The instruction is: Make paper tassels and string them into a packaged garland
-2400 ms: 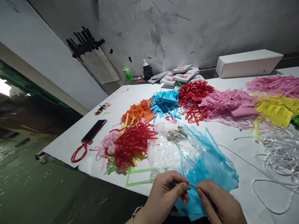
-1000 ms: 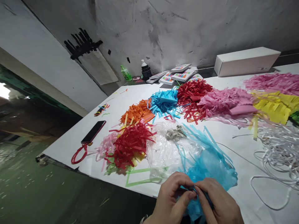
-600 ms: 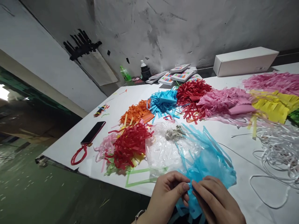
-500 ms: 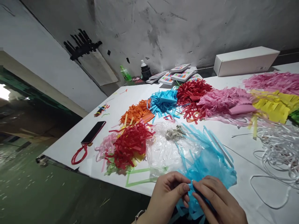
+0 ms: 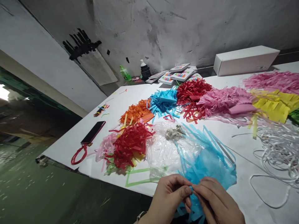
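Observation:
Both hands meet at the table's near edge, pinching a blue tissue paper tassel [image 5: 196,207] whose cut strips hang below them. My left hand [image 5: 171,194] holds it between thumb and forefinger. My right hand [image 5: 217,199] grips the same spot from the other side, fingertips touching the left ones. The exact point of the pinch is mostly hidden by the fingers. Just beyond lies more fringed blue tissue paper [image 5: 212,165], spread on the table. Left of that is a crumpled clear plastic bag [image 5: 161,152] with a small bundle of beige string [image 5: 175,133] on it.
Red tissue strips [image 5: 132,144] lie to the left, near a phone [image 5: 93,132] with a red strap. Behind are orange [image 5: 135,112], blue [image 5: 163,101], red [image 5: 193,93] and pink [image 5: 226,101] fringed bundles. White cord [image 5: 277,152] tangles at right; a white box [image 5: 245,60] stands by the wall.
The hands have shifted slightly downward and drawn closer at the fingertips, covering more of the pinched blue paper. Everything else on the table stays in place.

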